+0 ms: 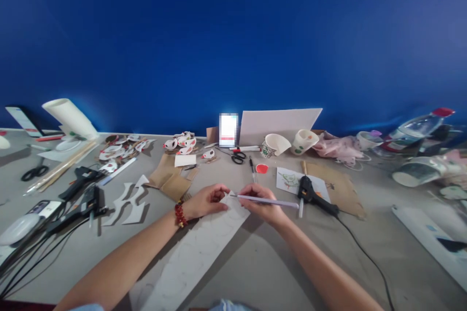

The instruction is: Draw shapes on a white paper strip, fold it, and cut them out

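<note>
A long white paper strip [199,252] runs from the table's near edge up to both hands, with faint curved lines on it. My left hand [207,201], a beaded red bracelet at its wrist, pinches the strip's far left edge between thumb and fingers. My right hand [263,204] is closed round a slim pale pen [272,200], whose tip points left at the paper's far end. Beyond the hands lie a dark pen [252,167] and a red piece [261,169].
Black glue guns [78,209] with cables lie at left, near cut white shapes [135,204]. Another glue gun [312,192] rests at right on a drawing. Small bird cutouts [180,142], scissors [238,157], paper cups [275,146] and a lit phone [228,130] stand or lie along the back.
</note>
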`<state>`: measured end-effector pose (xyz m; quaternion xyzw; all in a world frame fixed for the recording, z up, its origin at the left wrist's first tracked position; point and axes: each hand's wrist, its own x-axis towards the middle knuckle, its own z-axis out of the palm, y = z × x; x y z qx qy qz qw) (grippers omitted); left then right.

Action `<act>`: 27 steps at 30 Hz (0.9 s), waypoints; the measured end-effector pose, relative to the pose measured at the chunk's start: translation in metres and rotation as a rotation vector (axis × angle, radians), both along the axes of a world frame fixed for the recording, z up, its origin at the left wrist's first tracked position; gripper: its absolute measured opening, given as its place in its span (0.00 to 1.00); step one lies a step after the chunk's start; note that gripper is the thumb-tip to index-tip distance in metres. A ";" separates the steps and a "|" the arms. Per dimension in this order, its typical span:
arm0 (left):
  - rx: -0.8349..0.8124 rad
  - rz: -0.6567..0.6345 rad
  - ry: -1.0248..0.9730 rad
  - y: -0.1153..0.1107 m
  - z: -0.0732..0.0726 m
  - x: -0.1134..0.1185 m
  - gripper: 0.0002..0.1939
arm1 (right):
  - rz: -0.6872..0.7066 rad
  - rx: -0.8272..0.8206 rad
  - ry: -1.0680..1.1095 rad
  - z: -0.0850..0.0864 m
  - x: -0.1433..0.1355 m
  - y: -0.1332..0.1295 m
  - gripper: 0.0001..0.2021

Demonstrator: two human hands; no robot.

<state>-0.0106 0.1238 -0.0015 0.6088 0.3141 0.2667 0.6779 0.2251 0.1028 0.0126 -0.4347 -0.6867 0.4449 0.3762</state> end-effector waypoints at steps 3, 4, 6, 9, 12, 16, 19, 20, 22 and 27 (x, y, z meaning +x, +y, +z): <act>0.082 -0.030 0.032 -0.002 -0.001 0.001 0.23 | 0.015 -0.003 -0.021 0.003 0.003 0.000 0.11; 0.103 -0.035 0.053 -0.002 -0.001 0.001 0.22 | 0.027 -0.014 -0.022 0.004 0.004 0.000 0.11; 0.130 -0.034 0.091 -0.002 0.001 0.002 0.22 | 0.052 -0.040 -0.027 0.008 0.006 0.000 0.11; 0.141 -0.022 0.128 -0.003 0.006 0.002 0.22 | 0.063 -0.056 -0.052 0.010 0.007 0.002 0.11; 0.119 -0.033 0.163 -0.003 0.010 0.003 0.23 | 0.053 -0.061 -0.049 0.009 0.008 0.004 0.12; 0.068 -0.042 0.165 -0.005 0.012 0.004 0.23 | 0.072 -0.131 -0.003 0.007 0.009 0.005 0.13; 0.070 -0.039 0.173 -0.006 0.011 0.005 0.23 | 0.109 -0.198 0.029 0.008 0.011 0.006 0.14; 0.067 -0.042 0.175 -0.006 0.009 0.004 0.23 | 0.117 -0.205 0.034 0.009 0.011 0.006 0.14; 0.058 -0.048 0.170 -0.006 0.007 0.004 0.23 | 0.121 -0.182 0.027 0.010 0.011 0.006 0.13; 0.063 -0.066 0.178 -0.004 0.005 0.005 0.24 | 0.136 -0.089 -0.020 0.012 0.009 0.007 0.11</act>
